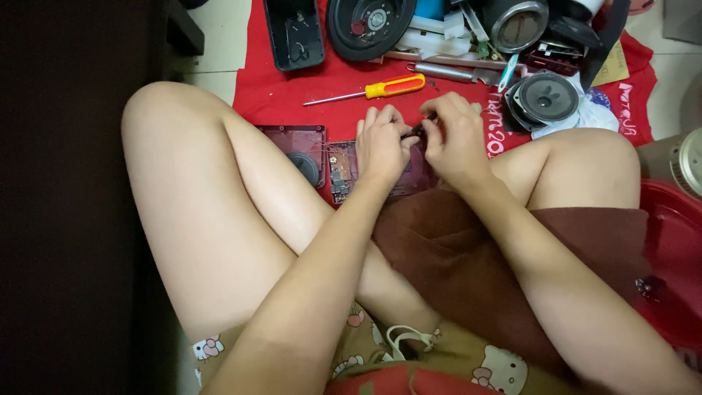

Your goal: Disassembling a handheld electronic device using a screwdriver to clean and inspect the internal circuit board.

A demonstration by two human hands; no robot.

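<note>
Both forearms reach forward over the crossed bare legs and meet over a red cloth (292,91) spread on the floor. The left hand (382,143) is knuckles-up, fingers curled inward, its grip pinched at the fingertips on a small dark part (418,130) held between the 2 hands. The right hand (455,139) mirrors it, wrist bent down, fingers bunched and pressing on the same small dark part from the other side. The fingertips of the 2 hands touch or nearly touch; what exactly the part is cannot be told, since the fingers cover most of it.

Directly under the hands lies an opened translucent dark-red casing (409,179), and a green circuit board (341,172) shows just left of the left wrist. The casing's other half (296,146), with a round speaker in it, lies just beside the board, against the left knee.

Just beyond the hands lies a screwdriver (380,89) with a yellow and orange handle, its shaft pointing left. Near the right hand, further out, sits a loose round speaker (545,99). A black rectangular casing (294,33) and a large black speaker cone (369,25) lie at the far edge of the cloth. A red plastic basin (673,249) stands by the right knee.
</note>
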